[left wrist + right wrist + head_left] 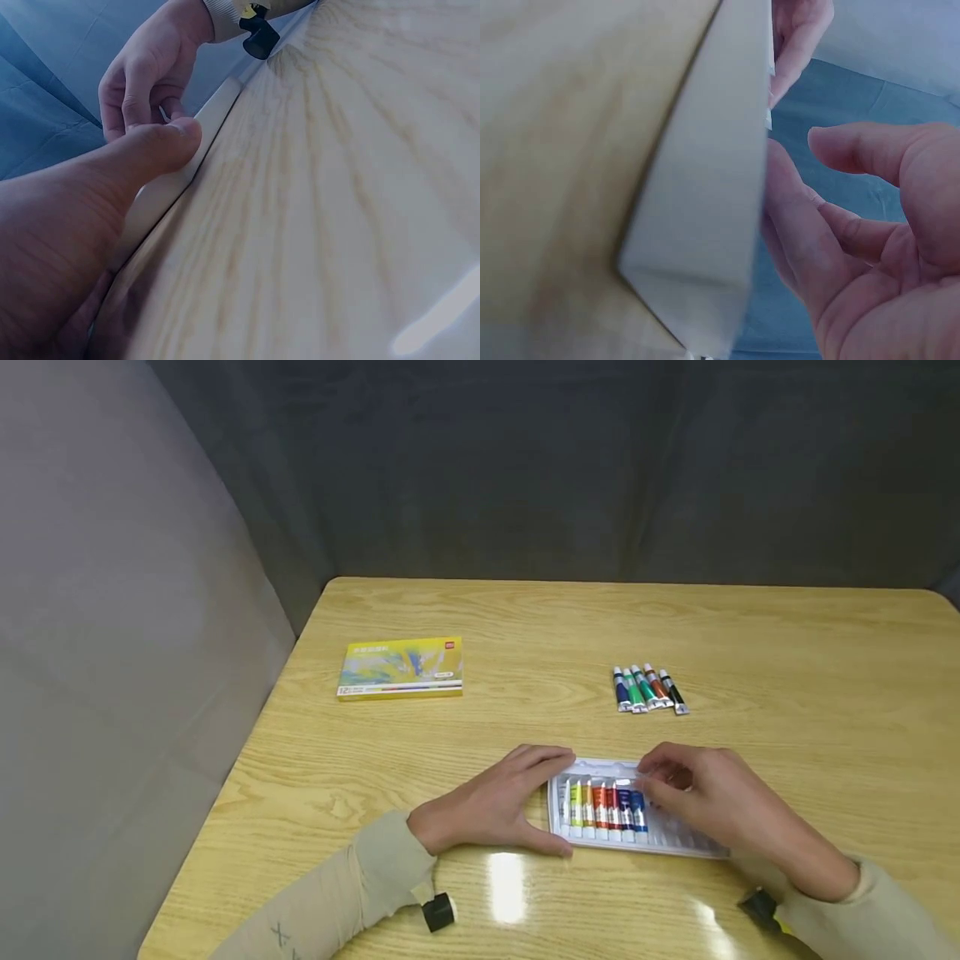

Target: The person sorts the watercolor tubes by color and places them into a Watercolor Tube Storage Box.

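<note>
A white plastic tray (592, 768) lies on the table in the head view. Several paint tubes (602, 810) stand side by side in its left part, from white through yellow, orange and red to blue. My left hand (498, 802) spans the tray's left end, thumb at the near edge and fingers at the far edge. Over the blue tube (639, 814) hovers my right hand (697, 785), its fingers bent and partly hiding the tray's ridged right part. In the right wrist view, the thumb (855, 150) stands apart from the fingers, and nothing shows between them.
Behind the tray, several loose paint tubes (647, 689) in blue, green, brown and black lie in a row. A yellow paint box (401, 668) lies flat at the left. Dark cloth (525, 477) hangs beyond the table's far edge (525, 580).
</note>
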Action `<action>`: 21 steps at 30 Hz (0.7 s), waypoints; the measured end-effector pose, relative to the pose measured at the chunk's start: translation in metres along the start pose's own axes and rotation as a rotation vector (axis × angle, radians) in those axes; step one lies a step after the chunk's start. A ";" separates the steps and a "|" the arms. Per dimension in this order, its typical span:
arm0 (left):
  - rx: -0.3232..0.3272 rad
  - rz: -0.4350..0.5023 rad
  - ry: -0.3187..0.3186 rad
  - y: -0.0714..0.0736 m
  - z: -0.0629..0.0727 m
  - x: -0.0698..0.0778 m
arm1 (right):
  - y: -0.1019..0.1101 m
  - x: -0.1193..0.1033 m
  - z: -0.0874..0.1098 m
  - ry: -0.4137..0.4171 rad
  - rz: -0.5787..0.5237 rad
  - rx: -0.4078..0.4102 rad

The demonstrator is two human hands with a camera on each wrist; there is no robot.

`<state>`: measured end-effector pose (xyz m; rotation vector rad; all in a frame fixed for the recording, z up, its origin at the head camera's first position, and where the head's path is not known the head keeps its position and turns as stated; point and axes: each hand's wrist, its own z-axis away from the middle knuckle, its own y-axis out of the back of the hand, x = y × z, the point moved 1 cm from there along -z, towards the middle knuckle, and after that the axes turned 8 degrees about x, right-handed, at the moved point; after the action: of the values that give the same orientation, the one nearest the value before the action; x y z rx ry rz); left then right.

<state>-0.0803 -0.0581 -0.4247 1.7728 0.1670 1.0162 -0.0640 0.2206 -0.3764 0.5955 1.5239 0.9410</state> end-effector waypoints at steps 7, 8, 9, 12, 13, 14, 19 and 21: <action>-0.002 -0.012 -0.006 0.000 0.000 -0.001 | 0.015 0.004 -0.005 0.065 0.015 0.043; -0.003 -0.014 -0.005 0.000 0.000 -0.001 | 0.018 0.004 -0.007 0.078 0.015 0.051; -0.002 -0.016 -0.006 0.000 0.000 -0.001 | 0.021 0.005 -0.009 0.093 0.014 0.062; 0.000 -0.020 -0.008 0.000 0.000 -0.002 | 0.027 0.006 -0.017 0.140 0.017 0.092; 0.000 -0.020 -0.010 0.000 0.000 -0.002 | 0.029 0.007 -0.020 0.154 0.024 0.098; 0.000 -0.019 -0.011 0.000 0.000 -0.002 | 0.030 0.007 -0.024 0.162 0.031 0.101; 0.002 -0.019 -0.016 0.000 0.001 -0.002 | 0.032 0.011 -0.042 0.211 0.086 0.131; 0.005 -0.023 -0.019 -0.001 0.000 -0.002 | 0.032 0.012 -0.050 0.241 0.106 0.144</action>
<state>-0.0810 -0.0589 -0.4262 1.7804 0.1778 0.9832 -0.1195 0.2364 -0.3573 0.6902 1.8011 1.0183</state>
